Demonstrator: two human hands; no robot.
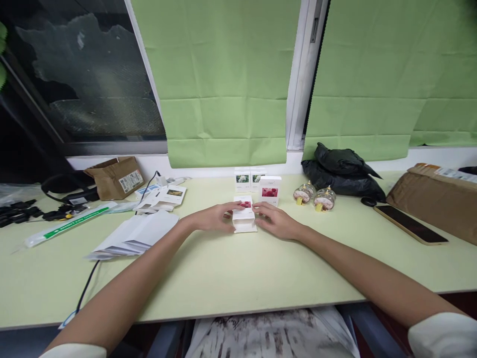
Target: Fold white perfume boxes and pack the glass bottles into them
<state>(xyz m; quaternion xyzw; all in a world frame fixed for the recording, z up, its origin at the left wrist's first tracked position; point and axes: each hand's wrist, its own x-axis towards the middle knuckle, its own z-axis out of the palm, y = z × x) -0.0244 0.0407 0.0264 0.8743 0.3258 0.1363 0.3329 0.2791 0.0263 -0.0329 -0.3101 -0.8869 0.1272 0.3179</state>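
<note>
Lying on the table in front of me is a small white paper box point(245, 216) with a pink flower picture. Its near end is open towards me, with a flap spread on the table. My left hand point(218, 218) grips the box's left side, fingers curled. On the other side, the fingers of my right hand point(278, 220) press against the right edge. Just behind stands an upright white box point(270, 189) with a similar pink picture. Two boxes with white flower pictures point(243, 180) stand farther back. To the right are several round glass bottles point(324, 199) with gold tops.
On the left lie flat white cartons point(137, 233), folded printed cartons point(164, 196), a green-and-white packet point(72, 223), a cable and an opened brown box point(118, 178). A black plastic bag point(343, 174), a phone point(410, 223) and a large cardboard box point(439, 199) occupy the right.
</note>
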